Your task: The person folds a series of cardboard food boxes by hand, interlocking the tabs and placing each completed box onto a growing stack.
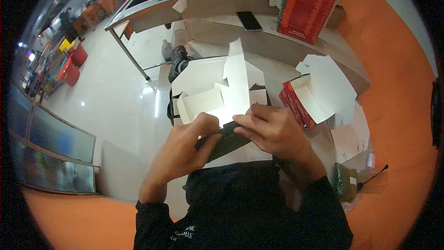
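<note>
A cardboard box point(201, 102) with a white inside and raised flaps lies partly folded in front of my body. Along its near edge runs a dark panel point(224, 144), and both hands grip there. My left hand point(187, 144) pinches the panel's left part between thumb and bent fingers. On the right side, my right hand point(270, 128) presses thumb and fingers against the panel near the base of a tall white flap point(238, 78). Fingers hide part of the fold between them.
To the right lies an open red-and-white box point(314, 97). A phone point(249, 21) and a stack of red cartons point(307, 7) rest on the ledge ahead. A shoe point(179, 62) shows beyond the box. A green packet point(344, 181) sits at lower right, beside the orange wall point(397, 125).
</note>
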### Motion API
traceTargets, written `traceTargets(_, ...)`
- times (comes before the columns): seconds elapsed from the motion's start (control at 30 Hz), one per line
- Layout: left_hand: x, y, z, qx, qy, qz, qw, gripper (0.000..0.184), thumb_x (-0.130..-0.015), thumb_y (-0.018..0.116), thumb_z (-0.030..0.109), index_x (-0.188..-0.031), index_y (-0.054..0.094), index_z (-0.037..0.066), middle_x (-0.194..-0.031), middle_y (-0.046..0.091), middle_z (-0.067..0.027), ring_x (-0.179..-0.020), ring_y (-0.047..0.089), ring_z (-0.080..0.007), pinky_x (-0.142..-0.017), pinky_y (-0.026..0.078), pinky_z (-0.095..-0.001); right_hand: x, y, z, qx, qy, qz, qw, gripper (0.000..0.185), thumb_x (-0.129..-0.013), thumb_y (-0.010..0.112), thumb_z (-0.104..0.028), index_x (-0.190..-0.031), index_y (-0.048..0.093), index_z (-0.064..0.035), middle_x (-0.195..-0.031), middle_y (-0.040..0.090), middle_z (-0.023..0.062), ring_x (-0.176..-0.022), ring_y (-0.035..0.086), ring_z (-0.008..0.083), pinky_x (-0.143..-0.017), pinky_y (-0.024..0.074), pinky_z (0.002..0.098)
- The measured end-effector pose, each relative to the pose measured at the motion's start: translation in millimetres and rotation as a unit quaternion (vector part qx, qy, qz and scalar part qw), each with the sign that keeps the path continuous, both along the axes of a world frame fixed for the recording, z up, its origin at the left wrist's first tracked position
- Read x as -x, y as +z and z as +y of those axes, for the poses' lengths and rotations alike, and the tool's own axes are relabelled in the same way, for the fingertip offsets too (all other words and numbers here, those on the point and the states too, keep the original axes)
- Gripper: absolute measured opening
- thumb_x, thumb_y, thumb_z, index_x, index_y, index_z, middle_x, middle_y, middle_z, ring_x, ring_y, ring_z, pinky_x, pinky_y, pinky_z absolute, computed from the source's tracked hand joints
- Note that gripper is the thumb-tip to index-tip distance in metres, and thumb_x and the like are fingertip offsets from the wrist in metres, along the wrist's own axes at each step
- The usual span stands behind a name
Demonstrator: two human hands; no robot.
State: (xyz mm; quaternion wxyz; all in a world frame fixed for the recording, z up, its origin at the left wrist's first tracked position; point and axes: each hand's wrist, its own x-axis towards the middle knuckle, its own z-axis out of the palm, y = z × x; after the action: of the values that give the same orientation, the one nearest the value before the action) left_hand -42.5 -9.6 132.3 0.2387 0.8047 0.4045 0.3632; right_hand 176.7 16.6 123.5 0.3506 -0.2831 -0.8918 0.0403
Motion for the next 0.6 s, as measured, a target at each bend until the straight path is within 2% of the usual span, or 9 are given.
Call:
traceTargets(0.17, -3, 5, 3, -0.086, 0.081, -0.029, 0.993, 0.026, -0.075, 0.072, 0.004, -0.097, 0.058, 0.004, -0.080, 0.064, -0.0105, -0.072, 0.067, -0.0214, -0.060, 0.052, -0.0314, 5, 5, -3, 0.018, -0.106, 0.086, 0.990, 0.025, -0.075, 0.074, -0.014, -0.097, 0.065, -0.0055, -0.076, 0.061, 0.0090, -0.058, 0.058, 0.0200, -0.051, 0.0455, 0.0297)
traceTargets(0.2, -4, 8, 4, -0.087, 0.096, -0.023, 0.991, 0.025, -0.072, 0.075, 0.003, -0.094, 0.063, 0.004, -0.080, 0.064, -0.0082, -0.068, 0.065, -0.0179, -0.058, 0.052, -0.0286, 6, 4, -3, 0.025, -0.124, 0.102, 0.987, 0.024, -0.075, 0.074, -0.014, -0.096, 0.065, -0.0056, -0.075, 0.061, 0.0092, -0.057, 0.058, 0.0197, -0.050, 0.0453, 0.0292)
traceTargets(0.3, 1, 1, 8, -0.098, 0.078, -0.013, 0.992, 0.020, -0.073, 0.073, 0.002, -0.092, 0.065, 0.004, -0.079, 0.063, -0.0076, -0.066, 0.064, -0.0179, -0.056, 0.051, -0.0285, 8, 1, -2, 0.038, -0.138, 0.088, 0.986, 0.026, -0.075, 0.074, -0.013, -0.098, 0.065, -0.0055, -0.077, 0.060, 0.0089, -0.059, 0.059, 0.0184, -0.051, 0.0457, 0.0288)
traceTargets(0.4, -3, 0, 10, -0.139, 0.065, -0.039, 0.987, 0.017, -0.073, 0.072, 0.000, -0.088, 0.066, 0.004, -0.079, 0.062, -0.0074, -0.066, 0.063, -0.0173, -0.055, 0.050, -0.0282, 6, -1, 4, 0.018, -0.068, 0.027, 0.997, 0.030, -0.079, 0.069, -0.020, -0.105, 0.061, -0.0078, -0.088, 0.059, 0.0131, -0.068, 0.064, 0.0277, -0.057, 0.0519, 0.0354)
traceTargets(0.5, -4, 1, 9, -0.139, 0.062, -0.046, 0.987, 0.018, -0.073, 0.072, 0.000, -0.089, 0.066, 0.004, -0.079, 0.062, -0.0073, -0.067, 0.063, -0.0173, -0.056, 0.050, -0.0285, 0, -4, 9, 0.076, -0.027, 0.040, 0.996, 0.039, -0.077, 0.071, -0.023, -0.111, 0.060, -0.0075, -0.099, 0.057, 0.0136, -0.076, 0.062, 0.0281, -0.063, 0.0516, 0.0366)
traceTargets(0.6, -6, -2, 13, -0.140, 0.080, -0.071, 0.984, 0.023, -0.072, 0.073, 0.000, -0.094, 0.066, 0.005, -0.080, 0.062, -0.0074, -0.067, 0.063, -0.0178, -0.057, 0.050, -0.0290, 9, 14, -6, 0.051, -0.077, 0.022, 0.995, 0.054, -0.066, 0.080, -0.024, -0.114, 0.060, -0.0084, -0.107, 0.055, 0.0132, -0.083, 0.059, 0.0245, -0.067, 0.0486, 0.0355)
